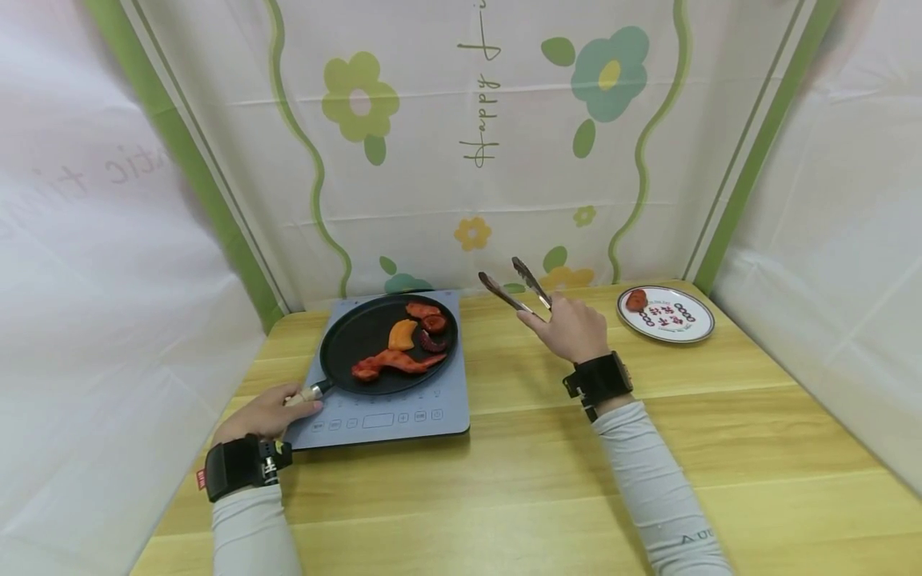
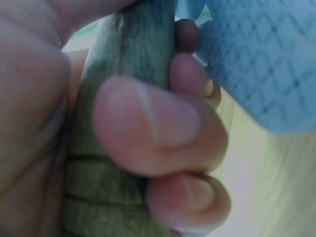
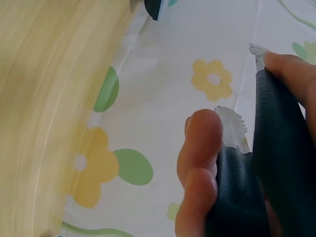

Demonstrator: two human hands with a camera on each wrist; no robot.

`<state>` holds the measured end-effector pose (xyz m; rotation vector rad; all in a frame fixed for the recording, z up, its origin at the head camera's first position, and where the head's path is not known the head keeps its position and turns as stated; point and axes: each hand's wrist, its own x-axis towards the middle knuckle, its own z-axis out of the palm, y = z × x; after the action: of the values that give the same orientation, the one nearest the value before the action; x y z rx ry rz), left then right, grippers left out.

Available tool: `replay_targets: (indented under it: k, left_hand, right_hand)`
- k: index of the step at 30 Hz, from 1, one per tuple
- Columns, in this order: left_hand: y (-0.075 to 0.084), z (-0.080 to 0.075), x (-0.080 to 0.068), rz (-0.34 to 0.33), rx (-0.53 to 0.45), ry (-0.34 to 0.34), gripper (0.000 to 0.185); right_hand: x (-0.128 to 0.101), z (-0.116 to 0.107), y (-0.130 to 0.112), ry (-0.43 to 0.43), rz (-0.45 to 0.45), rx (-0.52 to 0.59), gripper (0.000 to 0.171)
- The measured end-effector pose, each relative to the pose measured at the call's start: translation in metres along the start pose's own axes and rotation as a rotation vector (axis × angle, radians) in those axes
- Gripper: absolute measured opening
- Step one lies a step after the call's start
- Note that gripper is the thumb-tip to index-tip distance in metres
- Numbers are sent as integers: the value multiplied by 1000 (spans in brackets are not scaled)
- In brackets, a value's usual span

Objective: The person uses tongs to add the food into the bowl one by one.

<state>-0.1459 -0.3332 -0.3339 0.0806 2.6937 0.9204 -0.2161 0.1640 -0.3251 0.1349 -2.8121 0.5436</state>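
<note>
My left hand (image 1: 262, 410) grips the wooden handle (image 2: 131, 54) of a black frying pan (image 1: 360, 336), fingers wrapped round it in the left wrist view. The pan sits on a flat grey induction cooktop (image 1: 389, 428). Inside it lie a long red piece of meat (image 1: 396, 362), an orange slice (image 1: 402, 334) and several smaller reddish pieces near the right rim. My right hand (image 1: 575, 330) holds metal tongs (image 1: 533, 280) with dark grips (image 3: 274, 128), raised right of the pan. The tongs' tips stand apart with nothing between them.
A white plate (image 1: 677, 330) with red print stands at the back right, with one reddish piece of food (image 1: 637, 301) on its left side. White flowered cloth (image 1: 446, 136) hangs behind and on both sides of the wooden table (image 1: 533, 496).
</note>
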Motion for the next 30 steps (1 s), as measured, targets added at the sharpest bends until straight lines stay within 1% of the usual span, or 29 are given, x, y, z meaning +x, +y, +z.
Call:
replay_targets:
  k: [4, 10, 14, 21, 30]
  left_hand:
    - [0, 0, 1, -3, 16, 1, 33]
    - [1, -1, 0, -6, 6, -4, 34]
    - [1, -1, -1, 4, 3, -6, 35]
    - [0, -1, 0, 8, 18, -6, 35]
    - [2, 0, 0, 6, 8, -14, 33]
  right_hand:
    - [2, -1, 4, 2, 11, -4, 76]
    - [3, -3, 9, -13, 27, -1, 80]
    - [4, -4, 13, -21, 34, 6, 80]
    - [5, -3, 19, -16, 54, -9, 75]
    - [5, -2, 22, -33, 65, -12, 81]
